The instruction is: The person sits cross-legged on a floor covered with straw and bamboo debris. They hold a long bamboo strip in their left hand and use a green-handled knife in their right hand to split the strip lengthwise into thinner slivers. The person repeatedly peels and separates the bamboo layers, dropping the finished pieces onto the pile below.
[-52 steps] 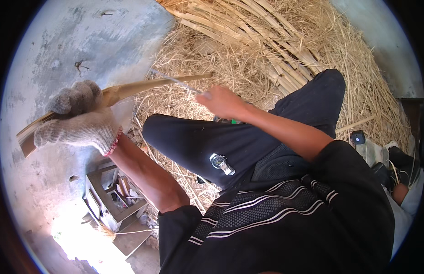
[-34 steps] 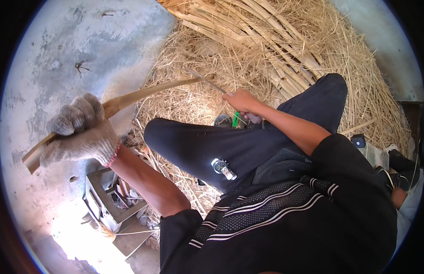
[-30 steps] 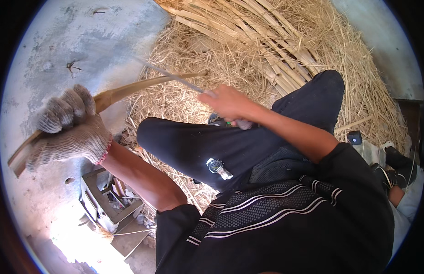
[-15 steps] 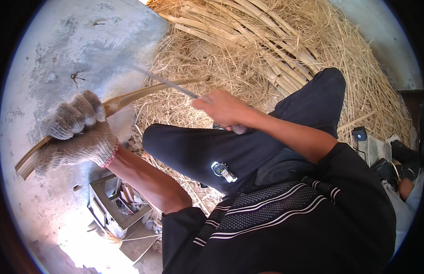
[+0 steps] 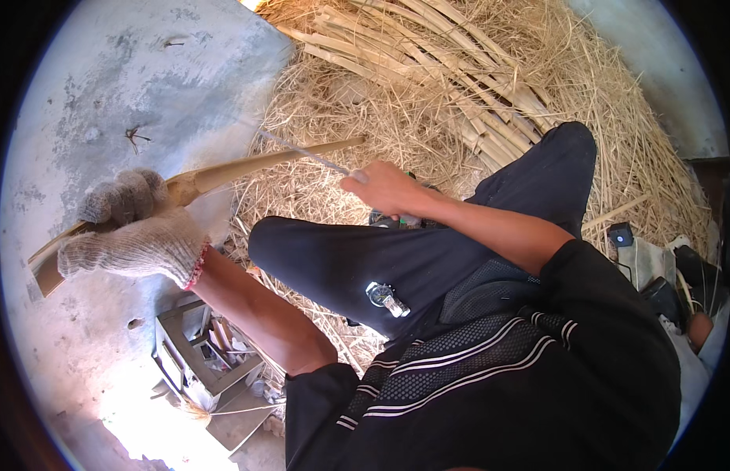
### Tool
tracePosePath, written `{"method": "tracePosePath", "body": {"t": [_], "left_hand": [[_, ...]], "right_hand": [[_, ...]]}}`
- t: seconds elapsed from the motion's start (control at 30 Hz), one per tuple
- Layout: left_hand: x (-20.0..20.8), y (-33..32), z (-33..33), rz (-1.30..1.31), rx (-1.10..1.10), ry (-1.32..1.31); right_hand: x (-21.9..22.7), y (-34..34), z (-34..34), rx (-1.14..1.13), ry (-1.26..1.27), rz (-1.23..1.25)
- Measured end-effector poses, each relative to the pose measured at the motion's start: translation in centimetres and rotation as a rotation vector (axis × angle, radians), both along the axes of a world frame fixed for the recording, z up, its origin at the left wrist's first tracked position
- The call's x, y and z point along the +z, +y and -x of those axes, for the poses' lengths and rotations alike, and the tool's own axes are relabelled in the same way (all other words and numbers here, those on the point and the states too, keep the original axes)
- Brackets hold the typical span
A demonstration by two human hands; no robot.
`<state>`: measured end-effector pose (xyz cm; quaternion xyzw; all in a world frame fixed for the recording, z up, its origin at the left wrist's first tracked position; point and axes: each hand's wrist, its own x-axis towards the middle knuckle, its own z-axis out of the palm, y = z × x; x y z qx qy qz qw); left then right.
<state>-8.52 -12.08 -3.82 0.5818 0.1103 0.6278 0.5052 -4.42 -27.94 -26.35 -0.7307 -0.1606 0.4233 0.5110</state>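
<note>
My left hand [image 5: 133, 231], in a knitted whitish-grey glove with a red cuff edge, is closed around a long split bamboo strip [image 5: 215, 173]. The strip slants from the lower left up to the right, its narrow end over the straw. My right hand [image 5: 388, 191], bare, grips a tool with a long thin blade [image 5: 306, 153], apparently a knife; its handle is mostly hidden in the fist. Blurred by motion, the blade points up and left and crosses the strip in view. Whether it touches the strip I cannot tell.
Pale shavings [image 5: 325, 102] cover the floor ahead, with a bundle of bamboo strips [image 5: 467, 86] on them. A wristwatch [image 5: 387, 298] lies on my dark-trousered thigh. A wooden frame-like box [image 5: 196, 345] with odds and ends stands lower left. A small black box [image 5: 619, 234] sits at right.
My right hand has shifted slightly right and down with the blade. The strip has turned a little in the gloved hand, showing more of its broad face.
</note>
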Motion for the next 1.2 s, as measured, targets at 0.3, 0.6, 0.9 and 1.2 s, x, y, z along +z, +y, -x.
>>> {"method": "tracePosePath", "body": {"t": [0.3, 0.6, 0.9, 1.2], "left_hand": [[-0.8, 2.1, 1.5, -0.057, -0.475, 0.022], [-0.8, 4.9, 2.6, -0.031, -0.737, 0.017], [-0.9, 4.2, 2.5, -0.085, -0.264, 0.078], [-0.5, 4.9, 3.0, -0.062, -0.239, 0.113]], "right_hand": [[-9.2, -2.8, -1.6, -0.075, 0.056, 0.354], [-3.5, -0.7, 0.0, 0.083, -0.147, -0.06], [-11.8, -2.6, -1.5, -0.109, -0.024, 0.391], [-15.1, -3.6, -4.0, 0.022, -0.26, 0.556]]}}
